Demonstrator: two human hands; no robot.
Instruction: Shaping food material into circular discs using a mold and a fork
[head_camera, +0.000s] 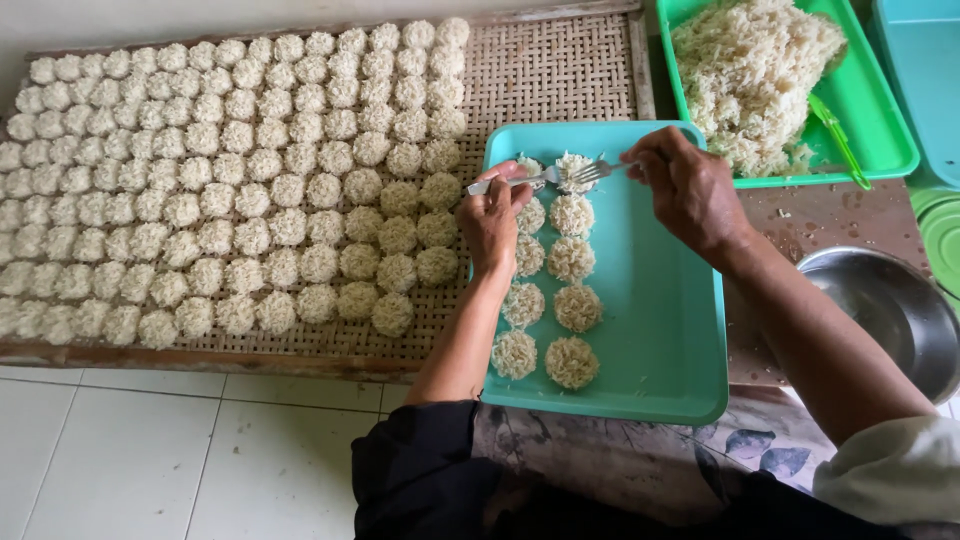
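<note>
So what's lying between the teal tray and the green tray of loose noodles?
In the head view, only a strip of the woven mat's wooden frame separates the teal tray from the green tray; the right hand hovers just below that gap.

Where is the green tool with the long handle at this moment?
In the head view, the green tool lies at the upper right, inside the green tray, beside the pile of loose noodles and beyond the right hand.
</note>
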